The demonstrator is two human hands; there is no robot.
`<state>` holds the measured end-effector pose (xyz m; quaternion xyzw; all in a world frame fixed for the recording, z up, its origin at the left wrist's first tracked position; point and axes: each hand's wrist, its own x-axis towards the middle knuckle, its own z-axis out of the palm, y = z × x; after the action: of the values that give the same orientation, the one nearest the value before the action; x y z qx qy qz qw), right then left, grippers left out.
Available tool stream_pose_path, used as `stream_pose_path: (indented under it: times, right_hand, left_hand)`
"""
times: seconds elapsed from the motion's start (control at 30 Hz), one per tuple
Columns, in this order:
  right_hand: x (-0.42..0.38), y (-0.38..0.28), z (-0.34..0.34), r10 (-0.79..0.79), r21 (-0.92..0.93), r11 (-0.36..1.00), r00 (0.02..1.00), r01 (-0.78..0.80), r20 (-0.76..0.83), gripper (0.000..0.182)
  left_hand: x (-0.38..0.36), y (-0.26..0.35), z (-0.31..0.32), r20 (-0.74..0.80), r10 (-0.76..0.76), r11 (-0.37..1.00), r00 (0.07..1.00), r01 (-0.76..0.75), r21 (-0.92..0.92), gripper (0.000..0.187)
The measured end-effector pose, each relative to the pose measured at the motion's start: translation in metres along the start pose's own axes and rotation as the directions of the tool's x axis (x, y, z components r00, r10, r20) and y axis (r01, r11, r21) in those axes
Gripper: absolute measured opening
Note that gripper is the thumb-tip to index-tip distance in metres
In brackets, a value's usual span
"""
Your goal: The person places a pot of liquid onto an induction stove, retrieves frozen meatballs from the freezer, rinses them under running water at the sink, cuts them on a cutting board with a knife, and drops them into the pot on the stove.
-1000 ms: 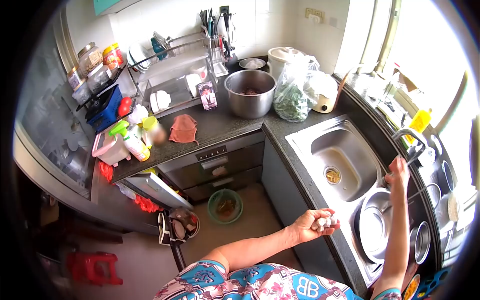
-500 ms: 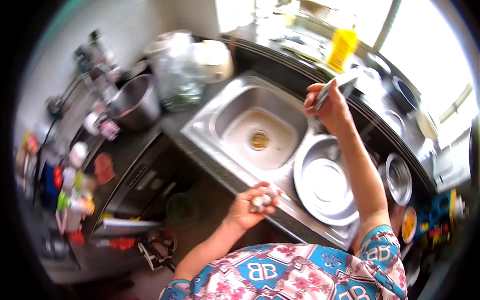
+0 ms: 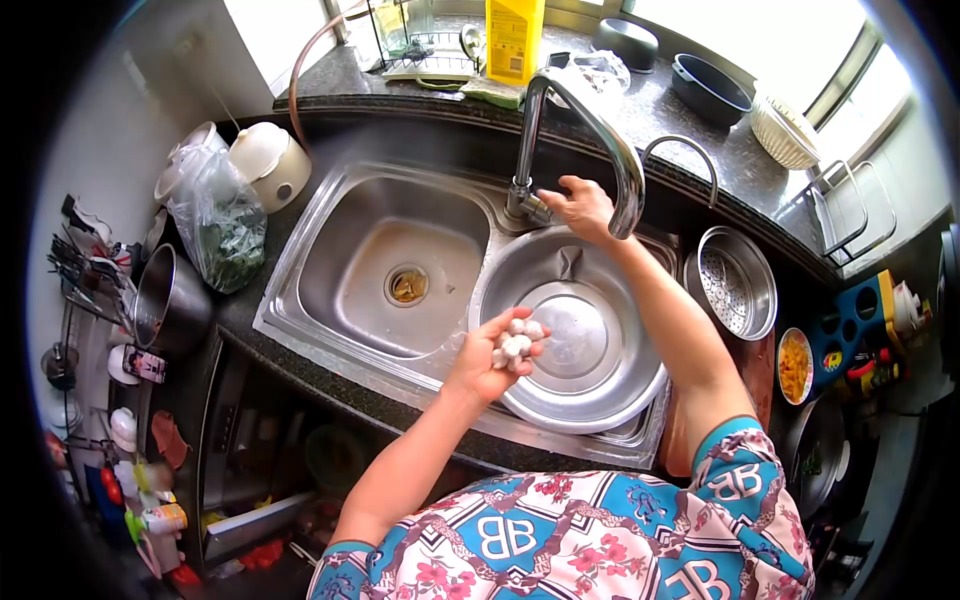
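Note:
My left hand [image 3: 483,365], palm up with curled fingers, cups several small white lumps [image 3: 516,345] that look like garlic cloves or small mushrooms. It is above the near-left rim of a wide metal basin [image 3: 640,395]. My right hand [image 3: 588,212] reaches over the basin with its fingers apart. Its fingertips are beside the tap handle [image 3: 538,207]; whether they touch it is hard to tell. The tall curved tap [image 3: 630,180] arches over this hand, and no running water shows. To the left lies a steel sink bowl [image 3: 340,270] with yellowish scraps in its drain [image 3: 407,286].
A yellow bottle [image 3: 514,40] and dark pans [image 3: 712,88] stand on the back ledge. A steamer pot [image 3: 735,285] is right of the sink. A plastic bag of greens [image 3: 225,225] and a cream cooker [image 3: 270,165] stand at left.
The view has turned right and sharpened. My right hand is now beside the tap handle, and my left hand, still cupping the white lumps, has come over the basin's rim.

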<state>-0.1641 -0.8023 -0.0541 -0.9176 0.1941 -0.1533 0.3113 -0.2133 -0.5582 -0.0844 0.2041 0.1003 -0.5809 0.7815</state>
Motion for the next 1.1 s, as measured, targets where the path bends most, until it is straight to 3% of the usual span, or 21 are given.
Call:
stream_pose_path:
  times: [0.03,0.07,0.1,0.17,0.23,0.27,0.37,0.43,0.57,0.63,0.7,0.73,0.77,0.83,0.87,0.9,0.93,0.97,1.0,1.03,1.1]
  right_hand:
    - [-0.003,-0.012,0.001,-0.074,-0.100,0.992,0.997,0.070,-0.038,0.049]
    - [0.002,-0.010,0.009,0.025,-0.034,0.999,0.993,-0.022,0.114,0.041]
    - [0.004,-0.008,0.017,-0.045,-0.030,0.998,0.976,0.053,0.212,0.031]
    - [0.004,-0.001,0.029,-0.093,-0.159,0.981,0.991,0.108,0.100,0.025]
    - [0.003,0.011,0.032,-0.094,-0.154,0.982,0.991,0.108,0.097,0.025]
    - [0.003,0.017,0.031,-0.097,-0.154,0.982,0.992,0.109,0.085,0.028]
    - [0.006,0.059,0.058,-0.086,0.184,0.979,0.995,0.094,-0.052,0.032]
    - [-0.013,0.038,0.042,0.050,0.247,0.968,0.999,-0.049,0.005,0.055]
    - [-0.071,0.026,0.009,-0.047,0.223,0.975,0.958,-0.018,0.283,0.055]
    - [-0.107,0.029,0.005,-0.248,0.066,0.968,0.909,0.240,0.333,0.048]
    - [-0.124,0.034,0.017,-0.298,0.184,0.941,0.952,0.283,0.062,0.030]
    - [-0.125,0.037,0.021,-0.322,0.188,0.924,0.943,0.332,-0.082,0.022]
    - [-0.124,0.039,0.024,-0.326,0.188,0.923,0.942,0.336,-0.080,0.022]
    - [-0.124,0.044,0.032,0.011,0.299,0.954,0.994,0.022,-0.109,0.019]
    - [-0.120,0.050,0.036,0.054,0.324,0.946,0.988,-0.005,-0.144,0.022]
    - [-0.116,0.051,0.038,0.049,0.325,0.946,0.989,-0.001,-0.140,0.022]
    - [-0.113,0.051,0.041,0.149,0.457,0.886,0.980,-0.074,-0.130,0.022]
    - [-0.110,0.044,0.040,0.244,0.579,0.803,0.964,-0.140,-0.105,0.022]
    - [-0.112,0.036,0.033,0.296,0.624,0.736,0.954,-0.261,0.050,0.025]
    - [-0.113,0.030,0.033,0.288,0.626,0.737,0.956,-0.256,0.052,0.025]
    - [-0.124,0.022,0.036,-0.017,0.373,0.920,0.965,0.118,-0.262,0.028]
  left_hand:
    - [0.008,-0.002,0.002,-0.008,0.003,1.000,1.000,-0.003,-0.003,0.023]
    - [0.016,-0.002,0.004,-0.023,-0.002,1.000,1.000,0.002,0.014,0.023]
    - [0.022,-0.004,0.005,-0.037,-0.008,0.999,0.999,0.009,0.033,0.023]
    - [0.031,-0.007,0.008,-0.037,-0.005,1.000,0.999,0.006,0.029,0.023]
    - [0.041,-0.010,0.008,-0.072,-0.009,0.998,0.997,0.014,0.069,0.023]
    - [0.048,-0.012,0.005,-0.058,-0.021,0.998,0.998,0.024,0.058,0.022]
    - [0.071,-0.015,-0.003,-0.079,-0.046,0.994,0.996,0.053,0.092,0.021]
    - [0.084,-0.018,-0.006,-0.105,-0.057,0.993,0.993,0.067,0.098,0.021]
    - [0.111,-0.021,-0.018,-0.130,-0.015,0.986,0.991,0.037,0.162,0.018]
    - [0.129,-0.021,-0.037,0.143,-0.013,1.000,0.990,0.011,0.010,0.017]
    - [0.121,-0.033,0.025,-0.285,0.057,0.998,0.957,-0.059,0.004,0.019]
    - [0.137,-0.035,-0.007,-0.004,0.037,0.997,0.999,-0.037,-0.066,0.019]
    - [0.150,-0.037,-0.031,0.137,0.036,0.995,0.990,-0.022,-0.098,0.019]
    - [0.172,-0.041,-0.061,0.383,0.007,0.987,0.924,0.056,-0.151,0.020]
    - [0.178,-0.043,-0.061,0.489,-0.012,0.979,0.872,0.110,-0.172,0.020]
    - [0.167,-0.041,-0.033,0.488,-0.006,0.979,0.873,0.104,-0.174,0.020]
    - [0.142,-0.038,0.017,0.089,0.037,0.995,0.995,-0.029,-0.093,0.019]
    - [0.128,-0.035,0.044,-0.318,0.123,0.992,0.940,-0.118,0.034,0.019]
    - [0.128,-0.033,0.038,-0.288,0.140,0.990,0.947,-0.135,0.037,0.019]
    - [0.133,-0.031,0.028,-0.289,0.148,0.989,0.946,-0.143,0.038,0.019]
    - [0.138,-0.027,0.013,0.018,0.127,0.992,0.992,-0.127,-0.006,0.021]
